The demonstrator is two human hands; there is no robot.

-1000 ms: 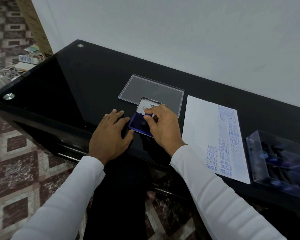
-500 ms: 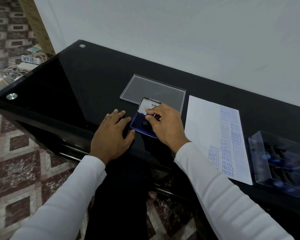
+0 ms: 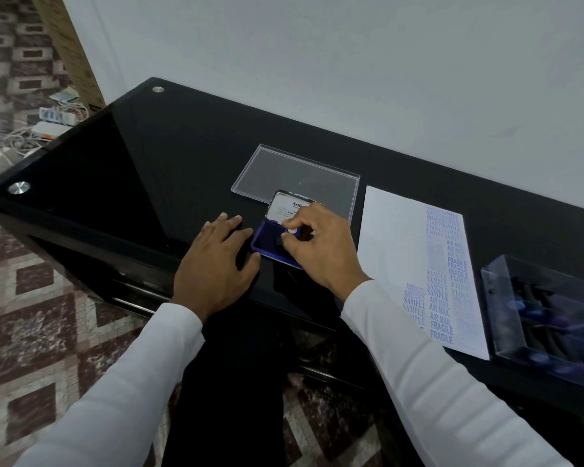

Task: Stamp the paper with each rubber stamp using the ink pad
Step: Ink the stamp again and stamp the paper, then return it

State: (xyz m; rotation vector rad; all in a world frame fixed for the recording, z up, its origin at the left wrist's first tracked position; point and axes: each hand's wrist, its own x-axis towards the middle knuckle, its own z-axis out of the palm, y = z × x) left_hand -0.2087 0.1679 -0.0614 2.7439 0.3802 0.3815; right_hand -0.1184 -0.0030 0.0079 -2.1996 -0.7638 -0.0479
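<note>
Rubber stamp [image 3: 292,232]: pinched in right hand [image 3: 317,246], pressed on the blue ink pad [image 3: 267,242] mid-table; grip unchanged, fingers slightly shifted. Left hand [image 3: 216,264] stays flat beside the pad. Inking apparently continues; paper [image 3: 391,251] awaits right.

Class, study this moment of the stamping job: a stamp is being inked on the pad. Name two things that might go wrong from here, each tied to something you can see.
1. The right hand pinches the stamp over the blue ink pad; its fingertips sit low and may pick up ink.
2. The paper already carries crowded rows of prints, so a new print may overlap one and be hard to read. The left hand lies flat beside the pad, not on the paper, which may slide.
</note>
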